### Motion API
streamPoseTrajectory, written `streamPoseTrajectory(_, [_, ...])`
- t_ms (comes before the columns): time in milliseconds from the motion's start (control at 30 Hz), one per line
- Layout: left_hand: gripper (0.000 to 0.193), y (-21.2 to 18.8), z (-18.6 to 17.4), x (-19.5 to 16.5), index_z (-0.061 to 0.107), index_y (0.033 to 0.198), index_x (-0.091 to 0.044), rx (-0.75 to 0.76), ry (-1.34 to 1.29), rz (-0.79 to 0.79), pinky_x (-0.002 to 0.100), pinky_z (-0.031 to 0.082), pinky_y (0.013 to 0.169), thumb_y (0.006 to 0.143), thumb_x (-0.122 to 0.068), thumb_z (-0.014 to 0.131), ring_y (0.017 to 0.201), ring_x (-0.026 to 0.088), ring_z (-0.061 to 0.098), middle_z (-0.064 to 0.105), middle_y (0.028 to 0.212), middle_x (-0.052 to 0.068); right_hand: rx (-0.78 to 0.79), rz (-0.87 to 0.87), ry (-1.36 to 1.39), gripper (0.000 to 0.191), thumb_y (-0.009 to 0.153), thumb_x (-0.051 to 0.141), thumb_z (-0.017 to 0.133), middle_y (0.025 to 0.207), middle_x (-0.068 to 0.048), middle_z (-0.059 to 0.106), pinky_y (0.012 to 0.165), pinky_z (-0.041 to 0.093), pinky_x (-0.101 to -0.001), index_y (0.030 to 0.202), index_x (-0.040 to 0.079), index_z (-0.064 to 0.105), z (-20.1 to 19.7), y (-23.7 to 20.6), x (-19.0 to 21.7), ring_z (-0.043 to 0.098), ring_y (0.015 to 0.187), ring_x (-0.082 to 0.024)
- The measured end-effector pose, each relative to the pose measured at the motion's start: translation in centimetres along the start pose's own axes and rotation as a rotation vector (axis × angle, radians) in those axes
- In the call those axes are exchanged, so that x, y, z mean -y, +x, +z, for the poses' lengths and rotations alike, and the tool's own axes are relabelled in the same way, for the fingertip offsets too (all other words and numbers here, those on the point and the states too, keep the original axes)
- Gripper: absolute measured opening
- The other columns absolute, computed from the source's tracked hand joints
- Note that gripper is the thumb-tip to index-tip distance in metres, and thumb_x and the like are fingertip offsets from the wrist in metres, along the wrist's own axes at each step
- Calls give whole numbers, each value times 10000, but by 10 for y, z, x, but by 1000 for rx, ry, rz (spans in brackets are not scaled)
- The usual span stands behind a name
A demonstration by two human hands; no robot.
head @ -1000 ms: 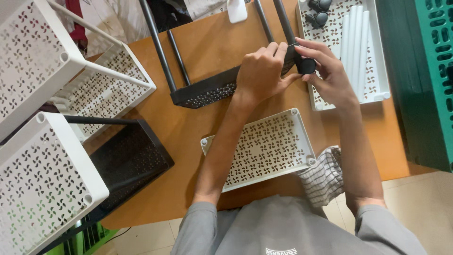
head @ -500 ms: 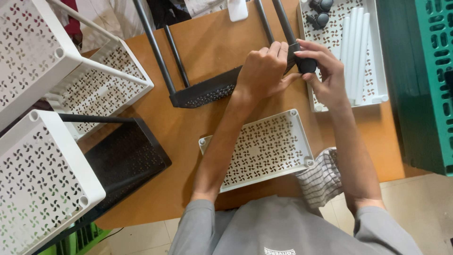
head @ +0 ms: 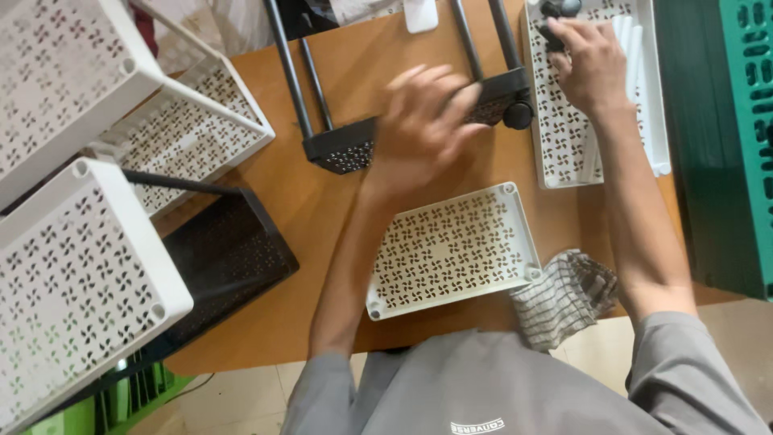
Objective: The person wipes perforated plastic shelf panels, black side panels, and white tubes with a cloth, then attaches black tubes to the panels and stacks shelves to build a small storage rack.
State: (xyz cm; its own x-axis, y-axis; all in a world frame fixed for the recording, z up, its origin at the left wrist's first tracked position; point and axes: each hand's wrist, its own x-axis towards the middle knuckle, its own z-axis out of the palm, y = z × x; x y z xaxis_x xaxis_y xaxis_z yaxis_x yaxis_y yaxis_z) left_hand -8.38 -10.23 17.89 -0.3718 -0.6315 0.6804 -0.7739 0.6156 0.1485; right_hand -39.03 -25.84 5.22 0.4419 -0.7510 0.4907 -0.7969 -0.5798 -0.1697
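White perforated rack shelves [head: 72, 266] are sitting far left. Left hand [head: 423, 121] is hovering blurred, fingers spread and holding nothing, over the black perforated shelf [head: 354, 149] with its black poles [head: 283, 64] mid-table. Right hand [head: 592, 64] is curling onto a black caster wheel [head: 551, 34] in the white tray [head: 555, 153]; grip closure unclear.
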Motion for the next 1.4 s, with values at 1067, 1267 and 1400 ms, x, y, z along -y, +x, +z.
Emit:
streamPoseTrajectory(1067, [366,-202,-1,73,537,1333,-38,11,-641,-740,375,573,989,996,27,663,1189,278,694,646,1240,169,439,493,648,472,886,375,830,925,-142,768,750,592,-384,1180,47,661,12,-74,326,757,813,-268])
streamPoseTrajectory(1267, [298,-197,1,76,519,1310,-37,-44,-646,-725,410,597,933,1024,-5,593,1137,357,713,672,1214,209,307,210,357,452,941,431,785,911,-93,734,822,535,-498,1160,59,649,28,-60,339,668,980,-352])
streamPoseTrajectory(1400, [316,-185,-2,71,495,1323,-44,-61,-596,-664,424,598,925,1024,-14,591,1142,355,695,660,1205,204,161,165,497,383,936,256,784,1086,-136,727,815,549,-456,1216,42,634,25,-61,343,697,967,-349])
